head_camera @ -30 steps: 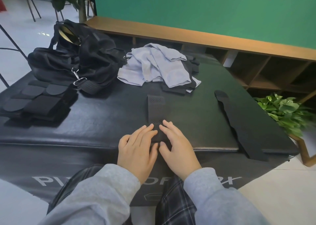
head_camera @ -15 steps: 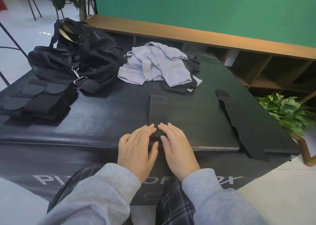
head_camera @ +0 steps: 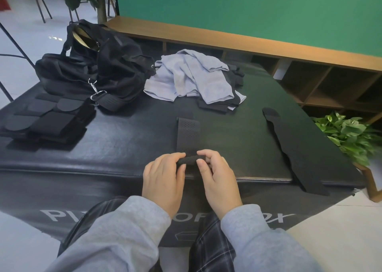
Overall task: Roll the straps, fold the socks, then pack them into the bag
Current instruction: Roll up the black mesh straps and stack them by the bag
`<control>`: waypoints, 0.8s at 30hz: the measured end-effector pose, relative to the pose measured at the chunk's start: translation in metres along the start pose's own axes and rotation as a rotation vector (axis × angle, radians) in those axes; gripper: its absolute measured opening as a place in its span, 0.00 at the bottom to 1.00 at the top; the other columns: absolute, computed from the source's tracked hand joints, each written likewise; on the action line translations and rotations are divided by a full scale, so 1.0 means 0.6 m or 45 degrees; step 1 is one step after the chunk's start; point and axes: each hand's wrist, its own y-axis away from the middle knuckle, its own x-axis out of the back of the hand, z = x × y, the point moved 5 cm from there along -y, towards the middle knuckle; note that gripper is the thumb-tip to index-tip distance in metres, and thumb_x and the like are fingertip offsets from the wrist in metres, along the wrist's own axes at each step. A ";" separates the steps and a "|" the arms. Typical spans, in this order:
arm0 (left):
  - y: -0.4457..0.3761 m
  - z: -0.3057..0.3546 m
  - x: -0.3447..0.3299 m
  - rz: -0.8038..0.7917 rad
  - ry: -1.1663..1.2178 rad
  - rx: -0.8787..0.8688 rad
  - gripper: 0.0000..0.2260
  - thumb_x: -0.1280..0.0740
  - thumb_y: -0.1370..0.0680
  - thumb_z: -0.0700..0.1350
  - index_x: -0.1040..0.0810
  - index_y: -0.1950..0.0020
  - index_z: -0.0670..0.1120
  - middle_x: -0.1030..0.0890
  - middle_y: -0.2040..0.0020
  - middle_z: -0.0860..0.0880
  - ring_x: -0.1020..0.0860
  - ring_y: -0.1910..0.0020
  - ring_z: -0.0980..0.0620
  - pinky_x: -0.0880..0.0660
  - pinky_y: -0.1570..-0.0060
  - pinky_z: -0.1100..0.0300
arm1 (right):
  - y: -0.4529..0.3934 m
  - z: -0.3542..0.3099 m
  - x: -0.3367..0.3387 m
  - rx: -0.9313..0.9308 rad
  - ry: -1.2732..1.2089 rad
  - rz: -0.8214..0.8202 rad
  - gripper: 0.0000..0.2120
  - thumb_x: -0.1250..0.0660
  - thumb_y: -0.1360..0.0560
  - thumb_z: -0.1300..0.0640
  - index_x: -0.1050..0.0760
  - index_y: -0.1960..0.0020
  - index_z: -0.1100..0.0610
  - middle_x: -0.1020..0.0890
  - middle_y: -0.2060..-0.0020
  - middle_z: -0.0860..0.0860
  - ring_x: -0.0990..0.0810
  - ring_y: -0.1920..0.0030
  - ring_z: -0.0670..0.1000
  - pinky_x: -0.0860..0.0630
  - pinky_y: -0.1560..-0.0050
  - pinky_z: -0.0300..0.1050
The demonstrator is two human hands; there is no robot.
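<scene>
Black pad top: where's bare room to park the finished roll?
Bare patches: between the perforated strap and the long strap, and left of the perforated strap, before the folded stack. The back is crowded by bag and grey cloth. Both hands, left hand and right hand, hold the roll at the near edge.

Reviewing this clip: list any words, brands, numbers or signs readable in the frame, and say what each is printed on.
"PI": large white letters on the front face of the black padded box, at its left; the knee hides what follows.
"OF": middle of the same print, between the left hand and right hand, cut off by the sleeves.
"X": at the right end, slanted; the letter before it is unclear.
Small white outline logo below the lettering: not readable.
Bag, straps, socks: no visible text.
</scene>
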 end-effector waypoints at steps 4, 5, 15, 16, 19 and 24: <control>-0.001 -0.002 0.002 -0.021 0.027 0.072 0.12 0.33 0.25 0.39 0.23 0.43 0.44 0.19 0.51 0.49 0.20 0.52 0.46 0.34 0.46 0.53 | -0.007 0.002 -0.001 -0.047 -0.076 0.037 0.09 0.37 0.22 0.54 0.32 0.45 0.40 0.21 0.52 0.44 0.25 0.52 0.40 0.31 0.51 0.30; -0.001 -0.002 0.003 -0.030 0.059 0.103 0.12 0.33 0.25 0.39 0.24 0.41 0.44 0.19 0.50 0.49 0.21 0.51 0.47 0.35 0.44 0.54 | -0.009 0.000 0.000 -0.052 -0.091 0.045 0.10 0.36 0.22 0.54 0.32 0.46 0.40 0.21 0.54 0.43 0.25 0.53 0.41 0.31 0.52 0.31; -0.001 0.004 -0.001 -0.034 -0.043 -0.014 0.11 0.27 0.30 0.39 0.22 0.48 0.46 0.18 0.52 0.48 0.19 0.52 0.45 0.31 0.48 0.51 | -0.023 -0.002 0.009 -0.079 -0.180 0.076 0.09 0.36 0.23 0.56 0.33 0.56 0.45 0.21 0.62 0.45 0.26 0.61 0.41 0.31 0.60 0.30; -0.001 0.004 -0.002 -0.034 -0.069 -0.042 0.12 0.27 0.29 0.39 0.22 0.48 0.47 0.18 0.51 0.49 0.19 0.51 0.46 0.29 0.48 0.50 | -0.023 -0.002 0.008 -0.067 -0.164 0.061 0.09 0.35 0.23 0.56 0.32 0.57 0.44 0.22 0.61 0.44 0.26 0.61 0.41 0.30 0.59 0.30; 0.000 0.005 -0.004 -0.002 -0.091 -0.100 0.15 0.28 0.29 0.40 0.23 0.43 0.48 0.19 0.51 0.50 0.20 0.51 0.48 0.29 0.48 0.50 | -0.021 -0.001 0.005 -0.048 -0.080 -0.021 0.12 0.35 0.23 0.56 0.32 0.53 0.39 0.23 0.57 0.42 0.28 0.62 0.41 0.30 0.58 0.30; 0.002 -0.005 -0.008 0.060 -0.091 -0.119 0.14 0.36 0.24 0.48 0.29 0.39 0.51 0.20 0.51 0.53 0.23 0.50 0.53 0.34 0.44 0.58 | -0.020 0.000 0.008 -0.039 -0.013 -0.060 0.15 0.34 0.24 0.57 0.29 0.43 0.40 0.24 0.59 0.47 0.30 0.64 0.38 0.31 0.58 0.28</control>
